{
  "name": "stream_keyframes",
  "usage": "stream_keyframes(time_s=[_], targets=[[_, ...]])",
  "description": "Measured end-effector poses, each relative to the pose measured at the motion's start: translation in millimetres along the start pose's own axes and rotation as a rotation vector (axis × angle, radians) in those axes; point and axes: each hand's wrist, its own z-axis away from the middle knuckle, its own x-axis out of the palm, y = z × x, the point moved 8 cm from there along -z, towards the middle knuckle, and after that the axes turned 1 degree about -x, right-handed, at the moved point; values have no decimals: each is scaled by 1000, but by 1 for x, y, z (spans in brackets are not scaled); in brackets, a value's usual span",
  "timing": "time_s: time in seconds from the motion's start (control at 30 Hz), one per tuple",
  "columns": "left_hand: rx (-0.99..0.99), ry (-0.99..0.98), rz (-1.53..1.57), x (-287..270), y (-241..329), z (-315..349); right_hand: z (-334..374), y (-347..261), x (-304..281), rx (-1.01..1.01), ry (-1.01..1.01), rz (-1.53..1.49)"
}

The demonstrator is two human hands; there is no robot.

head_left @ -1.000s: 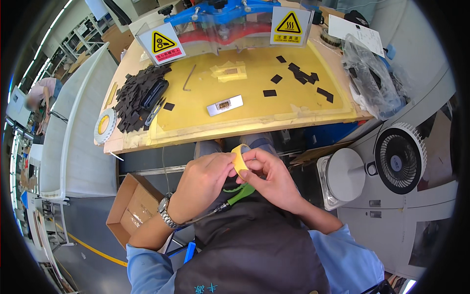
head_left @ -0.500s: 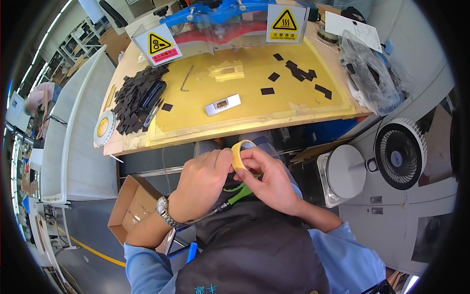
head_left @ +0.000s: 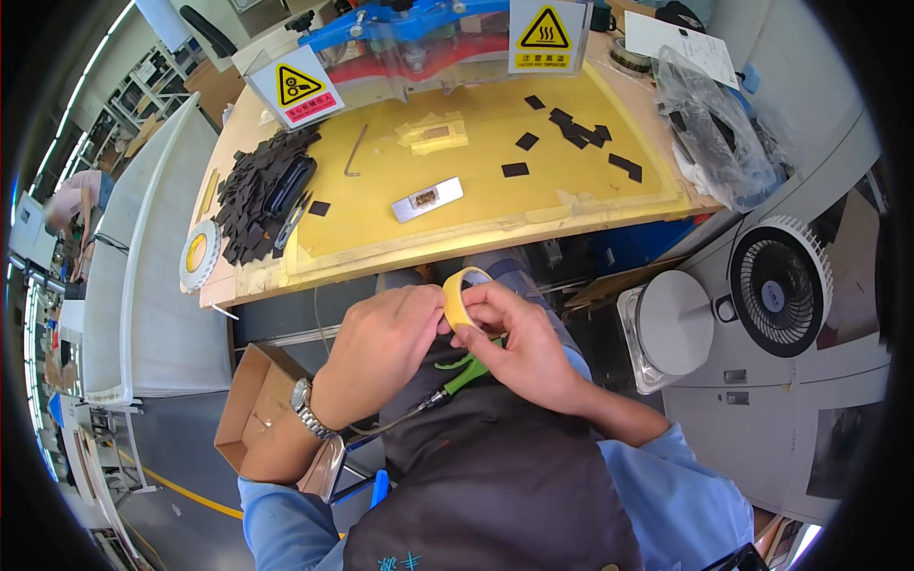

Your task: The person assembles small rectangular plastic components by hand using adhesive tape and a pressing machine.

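Note:
Over my lap, below the table's front edge, my right hand (head_left: pixel 522 347) grips a narrow roll of yellow tape (head_left: pixel 454 304), its thumb at the lower rim and its fingers inside the ring. My left hand (head_left: pixel 386 335), wearing a metal-band watch (head_left: pixel 304 407), is closed, with its fingertips pressed against the roll's left side. Whether a tape end is pinched there cannot be seen. Just beneath my hands, a green-handled tool (head_left: pixel 466 374) with a hose lies on my lap. A silver metal block (head_left: pixel 427 200) with a small window rests on the table ahead.
On the yellow-covered table (head_left: pixel 381 238) are a heap of black rectangular pieces (head_left: pixel 252 190), several scattered ones, a hex key (head_left: pixel 356 152) and a white tape roll (head_left: pixel 200 255). A blue clamp machine (head_left: pixel 409 29) stands behind. A fan (head_left: pixel 776 290) is at right, a cardboard box (head_left: pixel 249 390) at lower left.
The whole view has shifted slightly. My left hand has drawn a little to the left, while both hands stay at the yellow tape roll.

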Motion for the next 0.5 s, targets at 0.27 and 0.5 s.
stream_keyframes(time_s=[0.27,0.5], targets=[[-22,7,-172,4,6,2,2,-9,6,-117,35,116],[57,26,-177,6,2,-3,3,-11,3,-141,41,210]])
